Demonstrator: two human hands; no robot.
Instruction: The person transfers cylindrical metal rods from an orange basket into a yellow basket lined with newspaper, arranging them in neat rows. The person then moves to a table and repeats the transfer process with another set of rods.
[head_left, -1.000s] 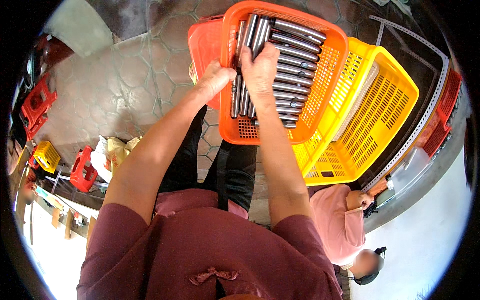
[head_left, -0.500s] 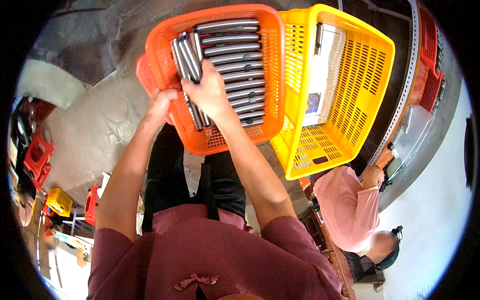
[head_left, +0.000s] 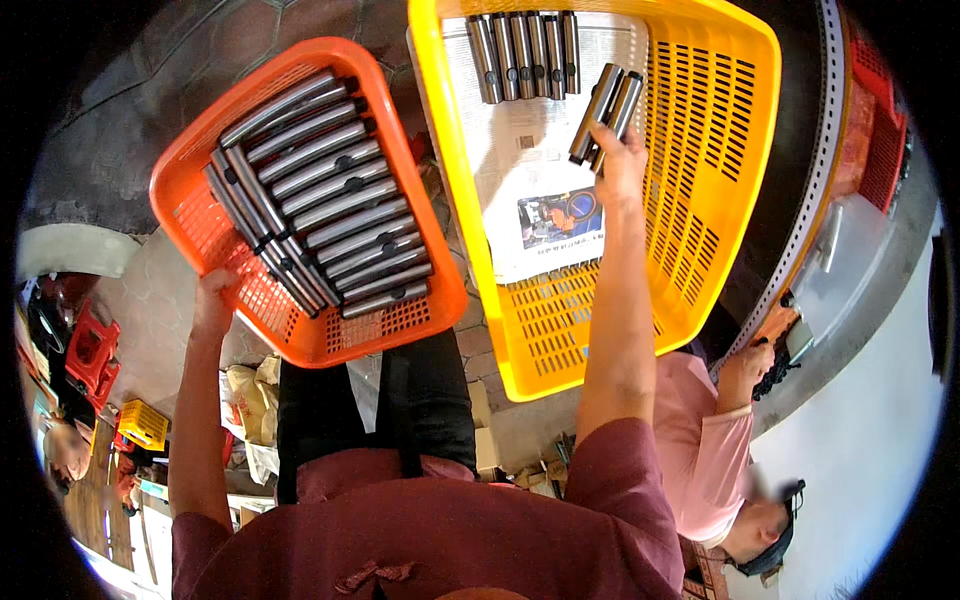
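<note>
My left hand (head_left: 217, 287) is closed on the near left rim of an orange plastic basket (head_left: 448, 300), which sits tilted in front of me. In it lie several polished metal rods (head_left: 350, 207) with dark spots, most in a stacked row and some slanting along the left side. My right hand (head_left: 622, 168) reaches into a yellow basket (head_left: 545, 385) and grips two metal rods (head_left: 606, 105) side by side. Beneath them, printed paper (head_left: 525, 220) lines the bottom. Several more rods (head_left: 523, 58) lie in a neat row at its far end.
On the right a person in a pink shirt (head_left: 700, 440) works by a perforated metal rail (head_left: 812, 190). Red bins (head_left: 885, 150) stand beyond it. At the left are a red stool (head_left: 92, 352), a small yellow crate (head_left: 143, 425) and sacks (head_left: 252, 400).
My right hand has moved from the orange basket over into the yellow one, carrying two rods. In view, the orange basket sits farther left and lower. A row of rods now shows in the yellow basket.
</note>
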